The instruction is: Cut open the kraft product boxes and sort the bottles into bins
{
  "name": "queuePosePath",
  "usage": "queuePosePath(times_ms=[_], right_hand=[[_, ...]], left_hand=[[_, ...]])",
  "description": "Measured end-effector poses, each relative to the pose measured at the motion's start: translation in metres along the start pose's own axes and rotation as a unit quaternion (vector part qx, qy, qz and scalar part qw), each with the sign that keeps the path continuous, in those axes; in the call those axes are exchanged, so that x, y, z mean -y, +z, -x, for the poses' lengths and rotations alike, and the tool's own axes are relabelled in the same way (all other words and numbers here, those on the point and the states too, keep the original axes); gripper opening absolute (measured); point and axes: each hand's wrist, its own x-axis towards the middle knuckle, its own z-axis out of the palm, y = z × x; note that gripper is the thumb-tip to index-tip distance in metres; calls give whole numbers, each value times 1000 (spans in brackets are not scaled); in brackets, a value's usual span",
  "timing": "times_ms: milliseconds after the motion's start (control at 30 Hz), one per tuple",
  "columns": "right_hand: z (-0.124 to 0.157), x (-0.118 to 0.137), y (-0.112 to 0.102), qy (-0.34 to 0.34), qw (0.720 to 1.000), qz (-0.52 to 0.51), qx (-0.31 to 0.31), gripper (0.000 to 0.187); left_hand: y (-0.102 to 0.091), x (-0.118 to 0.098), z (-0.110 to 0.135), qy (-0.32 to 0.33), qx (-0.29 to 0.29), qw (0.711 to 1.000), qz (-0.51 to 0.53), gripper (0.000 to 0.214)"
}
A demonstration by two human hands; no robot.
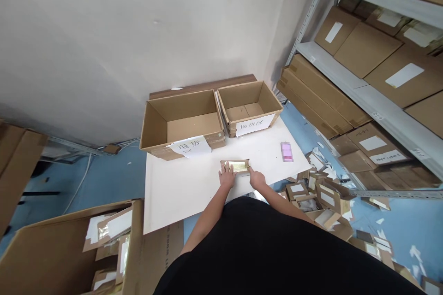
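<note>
A small cardboard box [238,166] with shiny tape on its top lies near the front edge of the white table [194,184]. My left hand [227,176] rests flat on the box's left part, fingers spread. At the box's right end is my right hand [256,179], its fingers curled closed and the fingertip side against the corner. Whatever is inside that hand, if anything, is hidden. Behind the box stand a large open carton [188,124] and a smaller open carton [249,103], each with a handwritten paper label on its front.
A pink, blurred flat item [286,152] lies on the table's right side. To the lower left, a big carton [51,258] holds several small parcels. Opened boxes [325,198] and paper scraps litter the floor at right, beside a metal shelf [360,97] stacked with cartons.
</note>
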Motion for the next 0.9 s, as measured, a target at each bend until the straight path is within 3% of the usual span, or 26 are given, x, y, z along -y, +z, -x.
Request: queuePosePath(times_ms=[300,533,700,900], right_hand=[[-2,-4,-22,-4,998,13,65,75],[8,-15,-13,-20,997,11,69,70],[24,-31,4,-4,998,-44,34,55],[35,-55,13,29,987,-142,-62,56]], left_hand=[[1,-7,3,-10,5,1000,15,61],[-4,-10,3,-4,8,999,40,63],[-10,-8,7,10,11,999,34,63],[-26,-3,9,25,-70,997,-13,67]])
